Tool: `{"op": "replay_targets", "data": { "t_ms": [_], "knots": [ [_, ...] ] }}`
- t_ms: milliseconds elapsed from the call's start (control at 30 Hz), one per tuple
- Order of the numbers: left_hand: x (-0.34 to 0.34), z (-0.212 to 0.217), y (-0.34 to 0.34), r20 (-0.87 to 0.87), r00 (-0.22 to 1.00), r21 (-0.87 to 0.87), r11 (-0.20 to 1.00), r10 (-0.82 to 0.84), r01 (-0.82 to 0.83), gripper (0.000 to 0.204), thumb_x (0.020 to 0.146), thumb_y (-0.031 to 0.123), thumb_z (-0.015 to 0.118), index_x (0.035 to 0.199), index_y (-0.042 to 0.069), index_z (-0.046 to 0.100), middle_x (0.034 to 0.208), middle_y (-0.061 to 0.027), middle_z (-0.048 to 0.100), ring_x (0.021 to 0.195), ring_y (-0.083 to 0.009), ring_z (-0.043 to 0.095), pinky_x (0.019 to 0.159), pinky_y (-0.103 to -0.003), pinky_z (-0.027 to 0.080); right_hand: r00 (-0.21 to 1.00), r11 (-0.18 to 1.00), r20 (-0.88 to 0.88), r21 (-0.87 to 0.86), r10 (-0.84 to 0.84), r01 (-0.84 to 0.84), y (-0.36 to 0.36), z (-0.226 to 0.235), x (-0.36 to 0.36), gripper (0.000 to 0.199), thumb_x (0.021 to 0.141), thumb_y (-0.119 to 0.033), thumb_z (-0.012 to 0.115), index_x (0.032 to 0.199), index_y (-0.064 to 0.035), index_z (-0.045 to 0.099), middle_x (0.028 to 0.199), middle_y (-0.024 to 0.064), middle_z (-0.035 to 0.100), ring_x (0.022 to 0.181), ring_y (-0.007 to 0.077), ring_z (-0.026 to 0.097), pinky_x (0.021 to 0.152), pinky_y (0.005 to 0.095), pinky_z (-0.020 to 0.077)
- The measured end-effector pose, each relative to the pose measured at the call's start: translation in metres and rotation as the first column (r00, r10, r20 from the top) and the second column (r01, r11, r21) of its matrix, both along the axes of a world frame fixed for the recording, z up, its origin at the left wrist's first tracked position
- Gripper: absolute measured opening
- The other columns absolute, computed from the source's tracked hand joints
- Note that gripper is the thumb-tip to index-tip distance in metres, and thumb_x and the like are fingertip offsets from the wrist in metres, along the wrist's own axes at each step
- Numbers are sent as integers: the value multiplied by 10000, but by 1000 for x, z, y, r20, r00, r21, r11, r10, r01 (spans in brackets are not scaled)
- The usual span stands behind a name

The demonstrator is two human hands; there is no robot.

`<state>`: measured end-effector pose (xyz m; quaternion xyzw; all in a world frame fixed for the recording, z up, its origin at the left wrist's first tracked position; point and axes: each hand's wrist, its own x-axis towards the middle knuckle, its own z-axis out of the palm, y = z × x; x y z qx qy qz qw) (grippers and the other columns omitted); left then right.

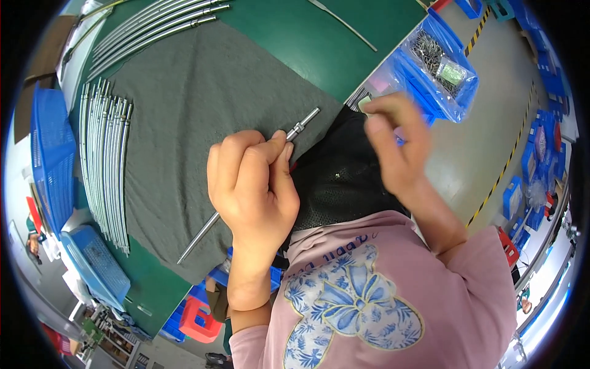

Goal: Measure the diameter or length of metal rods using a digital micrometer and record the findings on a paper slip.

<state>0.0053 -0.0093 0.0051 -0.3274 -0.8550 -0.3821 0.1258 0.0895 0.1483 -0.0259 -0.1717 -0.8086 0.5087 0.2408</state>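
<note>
My left hand is closed around a slim metal rod, held slantwise above the grey cloth. One end of the rod, with a collared metal fitting, sticks out past my thumb and forefinger. Its plain end points toward the lower left. To the right, over my lap and beside the table edge, my right hand is blurred by motion. Its thumb and fingers are closed around a small pale green piece, whose kind I cannot make out.
Rows of metal rods lie at the cloth's left, and more rods at the far side. A blue bin with small metal parts in a plastic bag stands right of the green table. Blue baskets line the left edge.
</note>
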Motion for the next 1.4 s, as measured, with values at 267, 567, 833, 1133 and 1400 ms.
{"op": "replay_targets", "data": {
  "t_ms": [267, 567, 833, 1133, 1400],
  "knots": [
    [3, 0, -3, -35, 999, 37, 999, -30, 32, 135, 623, -42, 646, 716, 22, 572, 710, -74, 510, 606, -219, 462, 523, -302, 375, 992, 995, -127, 96, -24, 36, -33, 12, -13, 130, 715, -122, 645, 793, -25, 607, 688, 40, 567, 601, 112, 545, 504, 238, 421],
    [-4, -1, 17, -11, 999, 55, 997, -52, 53, 118, 636, -23, 630, 717, 24, 559, 715, -72, 494, 611, -240, 453, 529, -326, 377, 979, 553, 90, 814, 182, -178, 12, 37, -15, 327, 638, -91, 543, 946, -141, 641, 631, 5, 428, 543, 167, 451, 496, 292, 339],
    [-4, -3, -20, -32, 997, 24, 998, 63, -63, 66, 638, 85, 543, 672, 32, 527, 751, -136, 505, 701, -294, 493, 600, -382, 416, 941, 557, 193, 766, 276, -321, -14, 59, -31, 413, 677, -82, 557, 1089, -54, 584, 769, 144, 502, 735, 306, 467, 688, 399, 373],
    [17, 11, 4, -335, 920, 173, 973, 205, -154, 191, 776, 203, 552, 689, 34, 528, 710, -111, 541, 662, -266, 550, 525, -352, 448, 482, 189, 206, 737, 852, -649, 14, 89, -81, 350, 895, -261, 389, 769, -5, 589, 687, 207, 543, 616, 312, 526, 531, 400, 396],
    [25, 44, -29, -389, 896, 372, 926, 214, -60, 238, 796, 272, 542, 719, 49, 566, 780, -144, 577, 718, -322, 572, 575, -392, 451, 363, 24, 195, 854, 911, -519, -1, 106, -127, 336, 875, -274, 442, 730, -7, 586, 642, 192, 551, 556, 307, 518, 489, 396, 392]
  ]
}}
